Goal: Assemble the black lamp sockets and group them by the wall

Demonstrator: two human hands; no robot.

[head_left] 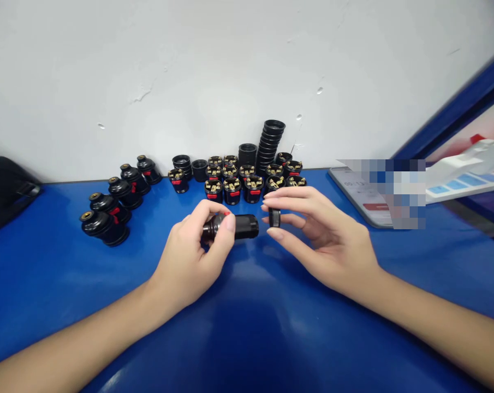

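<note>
Where the desk [46, 267] runs left, five domed black sockets [124, 194] stand, seemingly assembled. The left hand [193, 248], curled closed, grips another black socket [245, 226], its left end partly hidden. Behind, open brass-contact pieces [254, 188] look unfinished. A black ring [274, 218], apart from the held socket, sits between the spread fingertips of the half-open right hand [339, 237]. Pixelation obscures part of the phone [355, 194].

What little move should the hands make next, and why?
Probably ease the right hand leftward until the black ring meets the facing end of the black socket in the grip of the left hand. Ring and socket are roughly in line, with a small gap between them.
</note>
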